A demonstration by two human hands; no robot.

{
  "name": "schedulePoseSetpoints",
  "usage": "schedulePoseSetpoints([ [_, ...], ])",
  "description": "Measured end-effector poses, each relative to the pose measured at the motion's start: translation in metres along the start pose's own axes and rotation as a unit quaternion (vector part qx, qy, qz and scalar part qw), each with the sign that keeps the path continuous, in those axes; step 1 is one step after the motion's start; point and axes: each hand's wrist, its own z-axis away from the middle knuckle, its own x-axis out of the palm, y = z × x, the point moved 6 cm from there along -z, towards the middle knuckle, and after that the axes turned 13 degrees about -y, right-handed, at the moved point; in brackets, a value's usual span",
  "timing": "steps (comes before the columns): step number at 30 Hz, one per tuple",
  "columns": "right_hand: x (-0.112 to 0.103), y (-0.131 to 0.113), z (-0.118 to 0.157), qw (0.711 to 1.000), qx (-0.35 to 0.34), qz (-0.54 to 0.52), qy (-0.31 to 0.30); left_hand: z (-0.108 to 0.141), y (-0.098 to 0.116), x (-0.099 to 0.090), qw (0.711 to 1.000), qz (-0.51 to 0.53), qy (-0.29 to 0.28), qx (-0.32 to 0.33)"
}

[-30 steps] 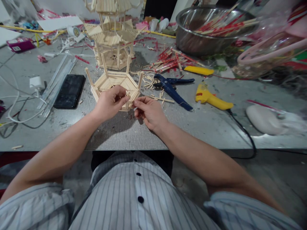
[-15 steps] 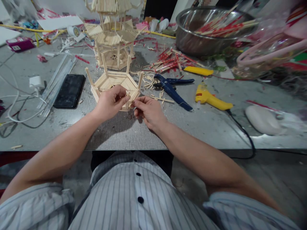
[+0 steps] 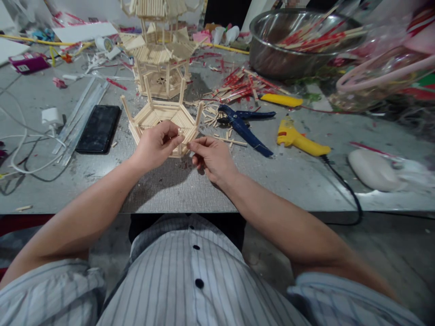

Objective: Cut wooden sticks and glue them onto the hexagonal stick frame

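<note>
Nearest, a striped shirt with dark buttons, both bare forearms reaching forward over the edge of the grey surface.

Past the edge, left hand curled against the near side of the hexagonal stick frame, fingers closed on its near rim and pinching at the near-right corner. Right hand just beside it to the right, thumb and forefinger pressed together at the tips, apparently on a small stick piece at that same corner; too small to say for certain what sits between them. Both hands meeting at one spot, fingertips touching or nearly so.

Frame resting flat on the surface, directly ahead of the hands, its corner posts standing up and splayed outward. Near-right corner the working point: left hand nearer to the body of the frame, right hand coming in from the side. Frame wider than tall, its near edge running left to right across the view.

Left of the frame, a black phone lying flat, with a white charger and cable beyond. Right of it, blue cutters and a yellow glue gun, well apart from the hands. Farther back, a taller stick pagoda, scattered red sticks, and a steel bowl holding more sticks.
</note>
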Motion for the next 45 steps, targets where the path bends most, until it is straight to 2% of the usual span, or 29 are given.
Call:
schedulePoseSetpoints([
  [12, -0.0002, -0.0007, 0.0006, 1.0, -0.004, 0.009, 0.0, -0.0004, -0.0002, 0.0006, 1.0, -0.003, -0.006, -0.001],
  [22, -0.002, -0.0019, -0.0009, 0.997, -0.066, 0.041, -0.006, -0.0001, -0.001, 0.0015, 1.0, 0.003, -0.007, 0.0],
  [35, -0.0015, -0.0028, -0.0015, 0.995, -0.085, 0.046, -0.021, -0.0002, -0.0011, 0.0005, 1.0, 0.002, -0.007, -0.007],
  [45, 0.001, -0.001, -0.0017, 0.999, -0.036, 0.018, -0.012, 0.0, -0.0023, 0.0011, 1.0, 0.003, -0.008, -0.009],
])
